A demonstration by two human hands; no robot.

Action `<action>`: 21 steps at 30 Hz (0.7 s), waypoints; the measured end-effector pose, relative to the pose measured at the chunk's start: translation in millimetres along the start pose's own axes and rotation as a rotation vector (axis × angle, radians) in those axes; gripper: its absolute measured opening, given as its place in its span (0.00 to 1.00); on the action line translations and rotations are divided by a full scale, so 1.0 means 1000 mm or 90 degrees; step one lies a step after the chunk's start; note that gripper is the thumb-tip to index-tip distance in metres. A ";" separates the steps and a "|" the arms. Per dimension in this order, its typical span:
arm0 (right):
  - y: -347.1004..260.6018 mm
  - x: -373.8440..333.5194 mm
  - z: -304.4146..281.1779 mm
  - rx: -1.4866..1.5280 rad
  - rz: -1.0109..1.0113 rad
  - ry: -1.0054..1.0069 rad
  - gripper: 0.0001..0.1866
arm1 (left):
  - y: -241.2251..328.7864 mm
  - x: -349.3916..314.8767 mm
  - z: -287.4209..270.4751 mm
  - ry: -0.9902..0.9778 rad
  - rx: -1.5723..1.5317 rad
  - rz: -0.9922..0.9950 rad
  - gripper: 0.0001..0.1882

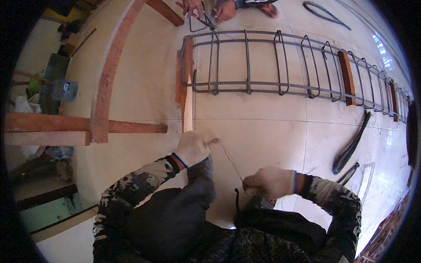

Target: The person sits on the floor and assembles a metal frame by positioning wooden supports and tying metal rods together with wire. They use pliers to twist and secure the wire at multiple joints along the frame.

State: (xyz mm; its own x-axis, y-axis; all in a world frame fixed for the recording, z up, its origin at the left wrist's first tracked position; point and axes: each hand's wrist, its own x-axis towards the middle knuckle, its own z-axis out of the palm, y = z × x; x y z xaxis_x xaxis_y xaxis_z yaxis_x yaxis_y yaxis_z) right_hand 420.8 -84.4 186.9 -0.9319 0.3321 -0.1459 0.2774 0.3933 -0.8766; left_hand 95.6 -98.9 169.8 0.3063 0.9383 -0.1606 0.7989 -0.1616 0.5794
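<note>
left hand: white knit glove with blue cuff edge (197, 147), fingers pinched on the upper end of the thin wire.
right hand: white glove too (272, 182), lower and to the right, fingers closed on the other end of the wire. exact finger placement hidden by the glove.
thin wire: looks like two strands (232, 163), runs slanted and near straight between the hands, over the tiled floor (250, 127), well apart from the cage.
sleeves: black and grey camo on both forearms (142, 182). dark trousers (175, 210) below.
rebar cage: long, lies across the floor ahead of the hands (285, 84), lengthwise bars with stirrups spaced along it, far end runs off to the right.
wood under cage: plank at the left end (186, 83), block further right (346, 79), another near the far end (393, 101).
co-worker: one hand on pliers with red handles (193, 6), other hand just beside (224, 11), bare foot near (268, 9). all by the cage's upper left corner.
wire stock: dark bundle on the floor right of the hands (351, 147), smaller bundle just below it (348, 173), dark loop at upper right (326, 15).
left side: reddish timber frame (105, 79), clear blue-tinted water container beyond it (66, 90).
</note>
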 end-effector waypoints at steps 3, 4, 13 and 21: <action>0.031 -0.005 -0.010 0.031 -0.075 0.147 0.08 | 0.010 -0.011 0.002 0.040 -0.016 0.063 0.24; 0.045 -0.011 0.019 -0.046 -0.019 0.096 0.09 | 0.017 -0.007 0.003 0.052 -0.023 0.079 0.23; 0.085 -0.058 -0.011 0.258 0.186 0.214 0.07 | 0.043 0.040 -0.008 -0.106 -0.012 -0.029 0.24; -0.026 0.006 -0.005 -0.339 0.209 0.325 0.19 | 0.065 0.051 0.027 -0.196 -0.091 -0.025 0.28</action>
State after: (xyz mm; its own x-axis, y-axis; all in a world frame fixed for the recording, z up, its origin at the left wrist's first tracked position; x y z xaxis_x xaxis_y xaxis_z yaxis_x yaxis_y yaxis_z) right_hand 409.6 -88.8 210.9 -0.5979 0.8014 -0.0171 0.7122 0.5214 -0.4701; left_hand 176.8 -69.9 177.9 0.4364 0.8027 -0.4065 0.7389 -0.0619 0.6710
